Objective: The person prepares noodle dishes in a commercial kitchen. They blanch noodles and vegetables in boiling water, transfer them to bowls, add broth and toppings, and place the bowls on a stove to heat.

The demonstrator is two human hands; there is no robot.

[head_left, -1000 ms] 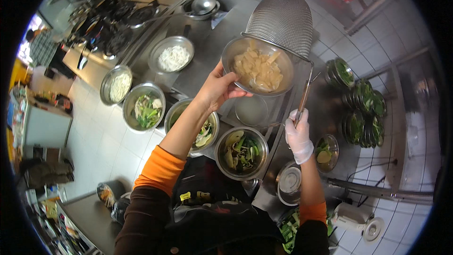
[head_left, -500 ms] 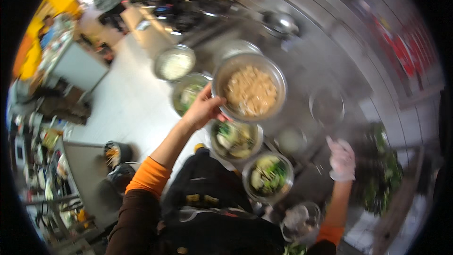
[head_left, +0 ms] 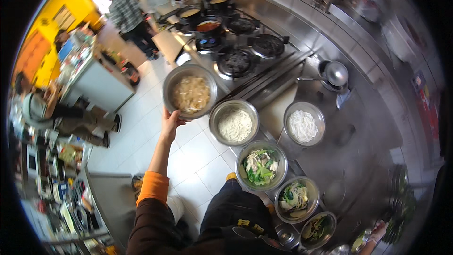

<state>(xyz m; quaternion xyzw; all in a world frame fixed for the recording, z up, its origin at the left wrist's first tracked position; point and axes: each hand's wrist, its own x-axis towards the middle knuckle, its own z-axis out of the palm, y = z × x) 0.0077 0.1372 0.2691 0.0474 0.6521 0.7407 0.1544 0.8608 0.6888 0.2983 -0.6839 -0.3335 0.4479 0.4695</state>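
Note:
My left hand (head_left: 171,123) grips the rim of a metal bowl (head_left: 180,73) of glossy, pale brown strips (head_left: 191,94), holding it out above the floor near the stove. Beside that bowl sits another metal bowl (head_left: 226,108) with off-white noodles (head_left: 235,126). Farther right is a bowl (head_left: 322,119) of white noodles (head_left: 302,126). Several bowls of greens run toward me along the counter edge, the nearest noodles' neighbour being a vegetable bowl (head_left: 284,159). At the lower right, my right hand (head_left: 378,232) wears a clear glove; its fingers are too small and blurred to read.
A stove (head_left: 238,61) with several burners and pots stands at the far side. A ladle (head_left: 336,73) rests over a container on the steel counter (head_left: 363,146). Leafy greens (head_left: 401,212) lie far right. Two people (head_left: 132,19) (head_left: 71,113) stand to the left.
The view has swung left toward the stove. My left hand has carried the bowl of brown strips leftward, away from the other bowls. My right hand now sits at the lower right edge.

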